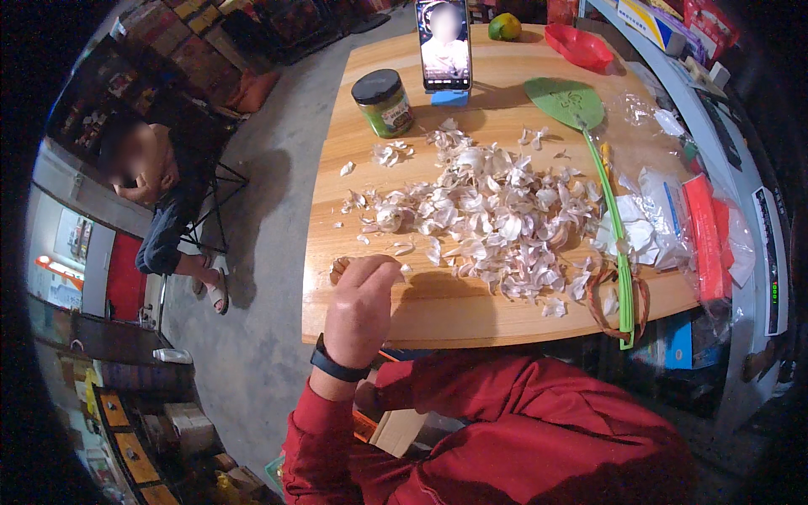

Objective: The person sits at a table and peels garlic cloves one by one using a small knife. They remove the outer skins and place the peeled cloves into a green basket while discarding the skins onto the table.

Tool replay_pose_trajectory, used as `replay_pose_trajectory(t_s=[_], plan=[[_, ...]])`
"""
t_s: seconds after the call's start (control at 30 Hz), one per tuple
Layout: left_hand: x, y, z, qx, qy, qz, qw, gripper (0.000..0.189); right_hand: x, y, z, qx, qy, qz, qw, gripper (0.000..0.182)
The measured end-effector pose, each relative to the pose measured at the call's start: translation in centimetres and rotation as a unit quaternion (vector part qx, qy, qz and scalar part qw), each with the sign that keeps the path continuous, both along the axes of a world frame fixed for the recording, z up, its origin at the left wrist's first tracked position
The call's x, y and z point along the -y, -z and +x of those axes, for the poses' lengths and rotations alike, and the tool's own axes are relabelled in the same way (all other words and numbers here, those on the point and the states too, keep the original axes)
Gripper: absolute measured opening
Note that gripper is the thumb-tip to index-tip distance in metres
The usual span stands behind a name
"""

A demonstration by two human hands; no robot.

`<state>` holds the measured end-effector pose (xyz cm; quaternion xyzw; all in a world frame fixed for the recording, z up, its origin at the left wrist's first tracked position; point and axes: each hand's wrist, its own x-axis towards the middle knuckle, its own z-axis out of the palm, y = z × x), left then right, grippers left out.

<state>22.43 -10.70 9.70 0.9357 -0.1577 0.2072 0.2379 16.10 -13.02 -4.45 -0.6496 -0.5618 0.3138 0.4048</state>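
My left hand, with a dark band on its wrist, is over the table's near left edge. Its fingers are curled, and whether they grip anything is hidden. A brownish piece that looks like garlic shows beside the fingers. My right hand is below the table edge, mostly hidden behind my left wrist. A wide pile of papery garlic skins covers the middle of the wooden table. One garlic bulb lies at its left side, another at its back.
Behind the pile stand a dark-lidded jar and a phone on a blue stand. A green fan, plastic bags, a red dish and a green-yellow fruit lie around it. A person sits at the left.
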Motion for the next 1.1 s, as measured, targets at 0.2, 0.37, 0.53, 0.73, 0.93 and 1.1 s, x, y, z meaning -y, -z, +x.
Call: replay_pose_trajectory(t_s=[0.2,0.37,0.53,0.73,0.93,1.1], plan=[[0.2,-1.9,0.8,-0.074,-0.052,-0.067,0.994,0.005,0.2,-0.1,0.8,0.005,-0.002,-0.006,1.0,0.022],[-0.3,-3.0,-2.1,-0.163,0.02,-0.025,0.986,0.005,0.1,-0.6,1.2,-0.001,-0.025,-0.017,1.0,0.022],[-3.4,-3.1,-9.3,-0.357,0.002,-0.097,0.929,0.003,1.5,-4.8,3.5,-0.058,-0.142,-0.024,0.988,0.023],[-7.3,2.7,-16.4,-0.404,-0.067,-0.112,0.905,0.005,-5.2,4.2,-0.7,-0.016,0.121,-0.024,0.992,0.017],[-7.4,12.4,-20.0,-0.341,-0.098,-0.018,0.935,0.013,-3.1,-0.8,0.1,-0.011,0.141,0.0,0.99,0.018],[-7.0,6.2,-18.6,-0.421,-0.036,-0.118,0.899,0.012,-2.7,0.2,0.3,-0.018,0.163,0.013,0.986,0.017]])
